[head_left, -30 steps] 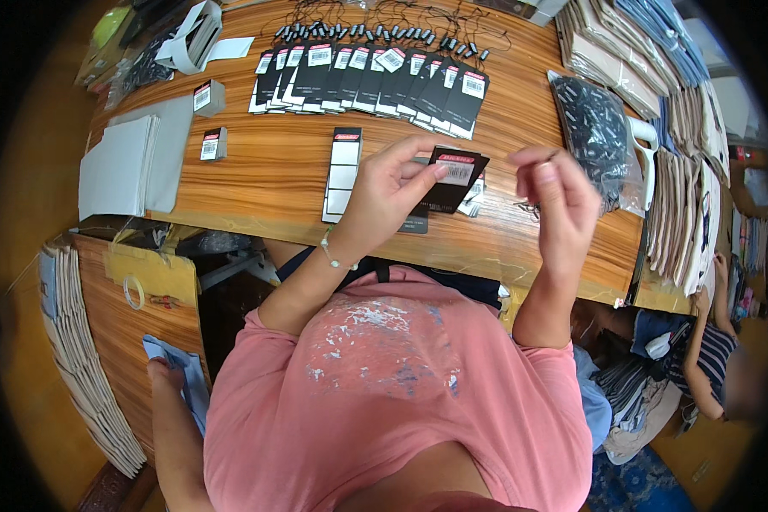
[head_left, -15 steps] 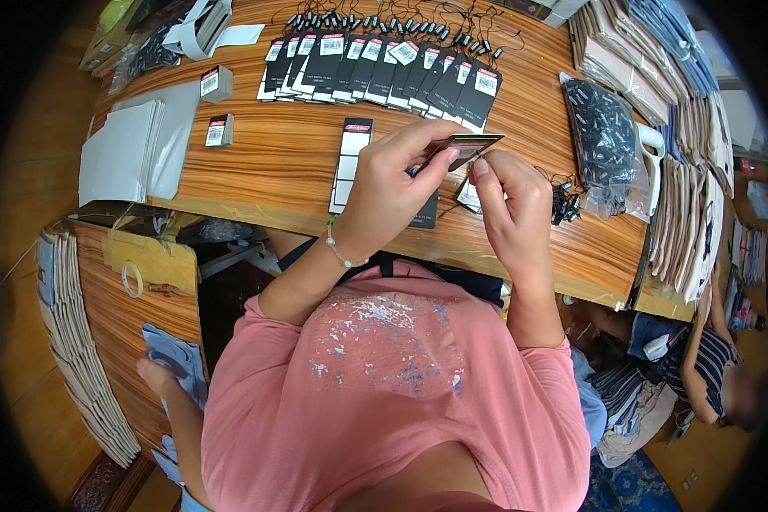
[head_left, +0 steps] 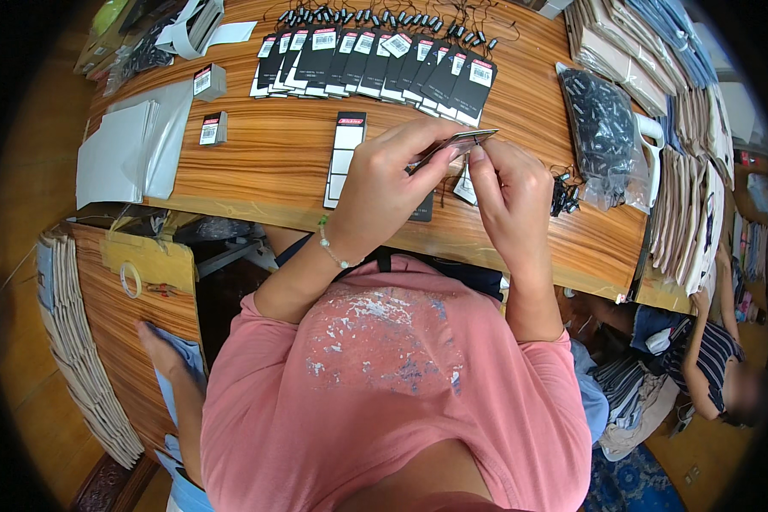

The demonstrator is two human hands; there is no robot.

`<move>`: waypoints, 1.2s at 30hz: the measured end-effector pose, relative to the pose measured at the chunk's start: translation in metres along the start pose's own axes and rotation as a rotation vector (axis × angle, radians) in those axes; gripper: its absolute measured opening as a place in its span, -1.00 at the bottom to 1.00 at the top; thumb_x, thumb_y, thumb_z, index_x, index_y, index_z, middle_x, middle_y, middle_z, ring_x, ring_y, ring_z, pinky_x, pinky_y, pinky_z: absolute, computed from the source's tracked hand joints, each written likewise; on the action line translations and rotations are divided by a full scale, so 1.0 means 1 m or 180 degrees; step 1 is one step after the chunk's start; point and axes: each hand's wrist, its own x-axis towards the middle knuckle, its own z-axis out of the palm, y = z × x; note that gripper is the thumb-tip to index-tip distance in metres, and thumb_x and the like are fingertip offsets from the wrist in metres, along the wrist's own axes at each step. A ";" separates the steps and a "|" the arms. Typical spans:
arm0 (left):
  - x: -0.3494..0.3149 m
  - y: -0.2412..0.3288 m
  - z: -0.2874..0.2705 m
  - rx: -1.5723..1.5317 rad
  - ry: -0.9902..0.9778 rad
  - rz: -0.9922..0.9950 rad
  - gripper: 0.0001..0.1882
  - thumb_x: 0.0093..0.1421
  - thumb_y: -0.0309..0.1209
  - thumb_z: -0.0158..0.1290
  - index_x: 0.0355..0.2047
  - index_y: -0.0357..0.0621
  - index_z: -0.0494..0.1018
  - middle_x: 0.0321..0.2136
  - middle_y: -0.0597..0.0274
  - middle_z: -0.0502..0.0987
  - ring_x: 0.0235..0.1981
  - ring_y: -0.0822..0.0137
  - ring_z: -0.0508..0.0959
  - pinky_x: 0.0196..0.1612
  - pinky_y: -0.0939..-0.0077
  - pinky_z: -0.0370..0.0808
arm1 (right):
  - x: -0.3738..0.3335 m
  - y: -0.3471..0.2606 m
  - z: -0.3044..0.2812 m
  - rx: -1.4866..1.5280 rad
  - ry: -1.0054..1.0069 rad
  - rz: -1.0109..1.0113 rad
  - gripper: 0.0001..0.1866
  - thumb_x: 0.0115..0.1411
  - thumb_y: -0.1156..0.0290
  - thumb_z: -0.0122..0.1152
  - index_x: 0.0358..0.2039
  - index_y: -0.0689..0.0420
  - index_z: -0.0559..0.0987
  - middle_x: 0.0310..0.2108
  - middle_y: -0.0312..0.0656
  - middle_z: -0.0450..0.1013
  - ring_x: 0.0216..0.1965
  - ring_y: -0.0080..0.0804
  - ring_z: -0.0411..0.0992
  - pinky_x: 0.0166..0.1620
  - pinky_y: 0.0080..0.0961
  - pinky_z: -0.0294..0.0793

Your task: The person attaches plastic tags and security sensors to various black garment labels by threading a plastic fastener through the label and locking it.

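Note:
My left hand [head_left: 390, 175] is closed on a dark hang tag [head_left: 468, 139], thumb on one side and fingers behind it. At the tag's right end, my right hand [head_left: 516, 188] pinches with thumb and forefinger; a thin dark string seems to be in the pinch, mostly hidden by the fingers. Under my hands lie a white-panelled label card [head_left: 343, 162] with a red top and part of a black tag [head_left: 422, 209]. Beside my right wrist sits a small heap of black string loops [head_left: 565, 192].
A fanned row of strung black tags [head_left: 367, 72] spans the far table. Two small sticker stacks [head_left: 213, 130] and white sheets [head_left: 115, 158] lie left. Right are a plastic bag of black strings [head_left: 602, 136] and folded garments [head_left: 683, 205]. Other people work at both sides.
Both hands stay together at the tag, which is tilted a little flatter. My right fingers have closed in nearer its end. The table view has shifted slightly. At left, another person's arm has moved.

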 end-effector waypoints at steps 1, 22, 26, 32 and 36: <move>0.000 0.001 -0.001 0.0065 -0.0086 -0.0020 -0.81 0.03 -0.61 0.02 -0.29 -0.29 0.44 -0.40 0.17 0.51 -0.41 0.38 0.53 -0.38 0.61 0.49 | 0.000 0.001 0.000 -0.0022 -0.0003 -0.0012 -0.81 -0.02 0.45 0.03 -0.71 0.19 0.36 -0.73 -0.11 0.28 -0.65 -0.17 0.30 -0.54 -0.37 0.20; 0.001 0.020 -0.010 0.1251 -0.0520 0.0520 -0.82 0.00 -0.58 0.04 -0.32 -0.24 0.43 -0.43 0.15 0.50 -0.43 0.20 0.52 -0.36 0.53 0.46 | -0.009 0.019 0.016 0.3849 -0.0619 0.1529 -0.68 0.19 0.34 -0.10 -0.64 0.23 0.41 -0.69 -0.32 0.29 -0.65 -0.64 0.21 -0.55 -0.70 0.19; 0.000 0.018 -0.013 0.1206 -0.0423 0.0375 -0.81 -0.03 -0.60 0.06 -0.33 -0.25 0.43 -0.43 0.15 0.51 -0.40 0.25 0.53 -0.36 0.53 0.47 | -0.006 0.018 0.013 0.3038 -0.0614 0.1251 -0.77 0.16 0.38 0.01 -0.56 0.25 0.46 -0.61 -0.32 0.35 -0.56 -0.65 0.29 -0.47 -0.71 0.29; -0.001 0.011 -0.020 0.0703 -0.0381 0.0531 -0.82 -0.06 -0.65 0.08 -0.38 -0.27 0.47 -0.42 0.17 0.51 -0.40 0.32 0.53 -0.37 0.59 0.47 | -0.005 0.019 0.007 0.1495 0.0266 0.0418 -0.88 -0.04 0.52 0.23 -0.49 0.26 0.47 -0.57 -0.25 0.37 -0.49 -0.56 0.34 -0.36 -0.63 0.34; -0.003 0.012 -0.021 0.0515 -0.0431 0.0442 -0.81 -0.09 -0.66 0.08 -0.39 -0.25 0.49 -0.43 0.18 0.51 -0.41 0.33 0.52 -0.38 0.58 0.47 | 0.005 0.027 0.004 0.0742 0.0303 -0.0389 -0.81 -0.11 0.54 0.26 -0.44 0.27 0.48 -0.42 -0.17 0.42 -0.33 -0.47 0.37 -0.21 -0.57 0.32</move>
